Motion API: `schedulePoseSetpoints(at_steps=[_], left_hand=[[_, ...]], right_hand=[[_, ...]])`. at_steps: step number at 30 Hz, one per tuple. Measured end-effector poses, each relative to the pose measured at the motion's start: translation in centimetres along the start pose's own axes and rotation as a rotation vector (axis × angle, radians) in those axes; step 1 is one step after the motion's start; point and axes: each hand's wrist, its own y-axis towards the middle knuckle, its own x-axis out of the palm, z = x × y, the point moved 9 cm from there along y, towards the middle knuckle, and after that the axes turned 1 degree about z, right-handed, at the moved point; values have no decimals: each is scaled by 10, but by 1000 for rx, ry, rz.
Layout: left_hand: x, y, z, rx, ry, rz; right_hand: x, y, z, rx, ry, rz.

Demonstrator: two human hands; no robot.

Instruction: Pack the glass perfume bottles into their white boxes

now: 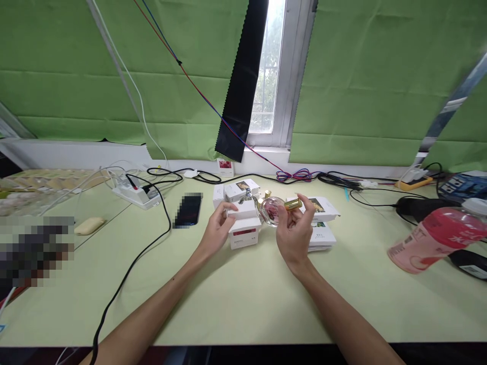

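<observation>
Over boxes, right hand [294, 234] pinching gold cap [292, 204]

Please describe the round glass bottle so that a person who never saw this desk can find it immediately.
On the pale green desk, below the window, lies a cluster of small white boxes. The right hand holds the perfume bottle just right of them. Unlike the boxes, it is round, clear pinkish glass with a gold cap.
</observation>
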Motion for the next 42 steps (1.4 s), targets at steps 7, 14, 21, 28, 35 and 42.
schedulePoseSetpoints(at_steps=[7,14,21,28,35,42], left_hand=[[15,-8,6,23,72,-152],[27,-15,11,46,51,-244],[32,-18,9,19,-33,-272],[34,-20,9,69,-18,-265],[35,-21,8,67,-38,-280],[36,-21,5,62,-70,-289]], right_hand=[[-13,-1,-12,-197,202,168],[-16,-8,-20,-337,263,217],[-22,-10,-29,-427,321,271],[-19,-13,-32,-472,338,245],[-13,-15,-34,-550,251,172],[-6,-13,-29,-547,159,71]])
